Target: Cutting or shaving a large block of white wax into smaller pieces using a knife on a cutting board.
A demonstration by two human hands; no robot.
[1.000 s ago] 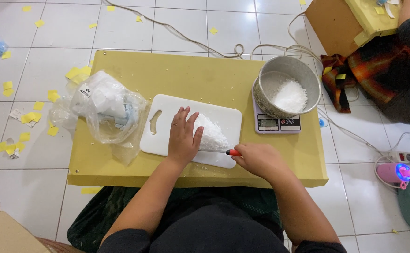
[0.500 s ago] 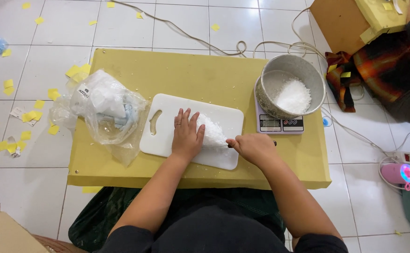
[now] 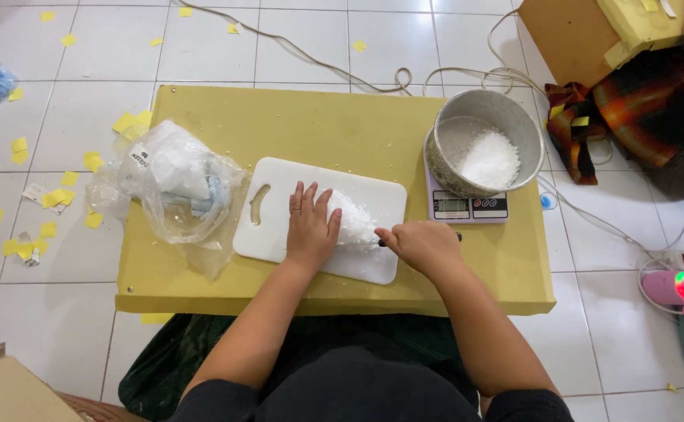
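Chopping looks underway: the left hand lies flat, fingers spread, on the white crumbly pile mid-board, while the right hand, at its 3 o'clock, grips a knife, so next calls for another steady cut.

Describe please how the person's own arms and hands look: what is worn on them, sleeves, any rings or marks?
Both forearms are bare from wrist to past the elbow. Short dark sleeves cover only the upper arms, at the bottom edge of the view. The left hand has a thin ring on one finger. The right hand shows no ring, glove or watch. Neither wrist carries a band.
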